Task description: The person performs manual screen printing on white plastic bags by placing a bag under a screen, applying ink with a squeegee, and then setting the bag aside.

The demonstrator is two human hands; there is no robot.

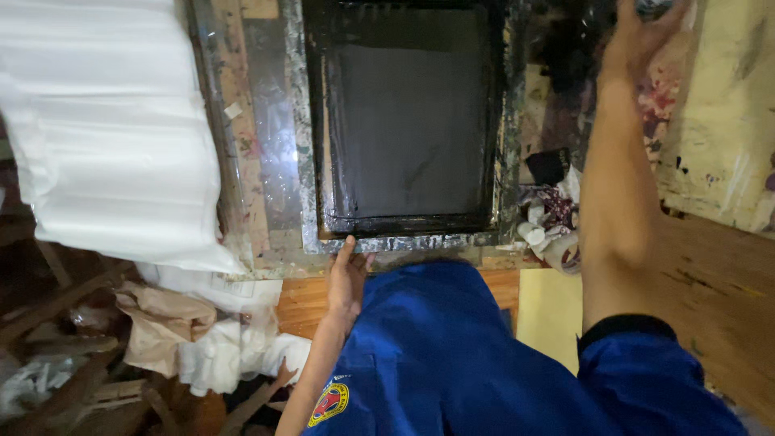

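Frame: printing screen frame [408, 121], dark with ink, lies flat in the upper middle of the picture; its long axis runs away from the person.
Left hand: left hand [347, 278] rests on the frame's near edge, fingers [345, 246] together and stretched, touching, not gripping. This hand is the nearer one.
Right hand: right hand [642, 36] reaches to the upper right, fingers closed around a small dark object [654, 6] I cannot identify.
Counter: paint-stained counter [258, 202] carries the frame.
Around: white sheets [113, 129] at left, rags [549, 218] right of the frame.
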